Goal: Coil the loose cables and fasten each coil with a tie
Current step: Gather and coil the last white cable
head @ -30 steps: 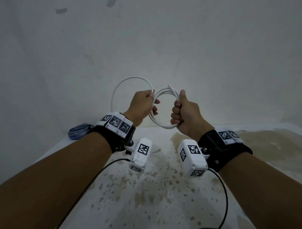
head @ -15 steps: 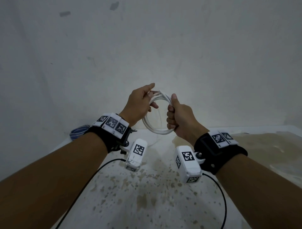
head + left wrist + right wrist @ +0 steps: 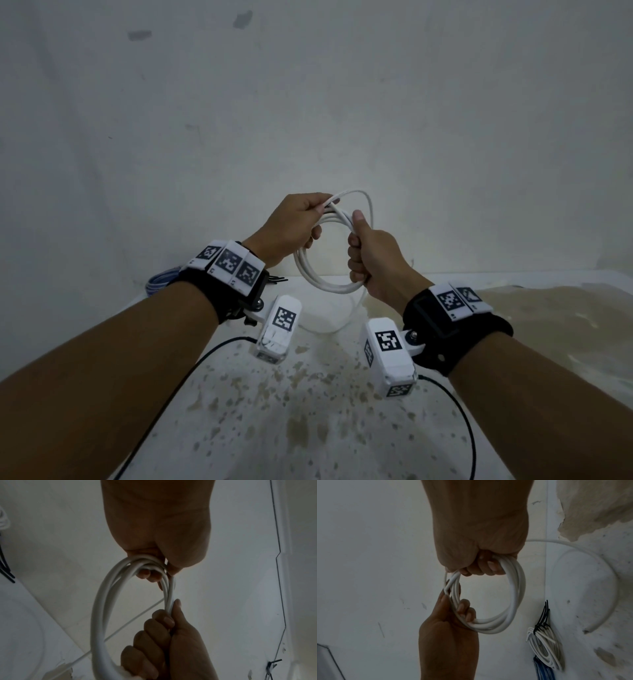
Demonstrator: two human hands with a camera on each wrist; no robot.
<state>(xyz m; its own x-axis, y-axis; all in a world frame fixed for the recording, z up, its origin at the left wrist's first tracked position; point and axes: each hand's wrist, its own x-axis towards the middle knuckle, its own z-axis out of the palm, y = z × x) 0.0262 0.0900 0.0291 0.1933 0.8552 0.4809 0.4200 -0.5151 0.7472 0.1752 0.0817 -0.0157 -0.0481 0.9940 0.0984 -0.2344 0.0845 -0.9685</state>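
The white cable (image 3: pixel 329 274) is light and springy, so its loops will likely fan apart unless pinched where the strands cross; that bundled side is the place to hold. It hangs in the air above the stained counter (image 3: pixel 308 428), between both hands. The right hand (image 3: pixel 373 253) is clenched around the right side of the coil, thumb up. The left hand (image 3: pixel 291 226) has its fingers curled on the top left, pinching a loose strand there. A tied coil (image 3: pixel 542 646) lies on the counter
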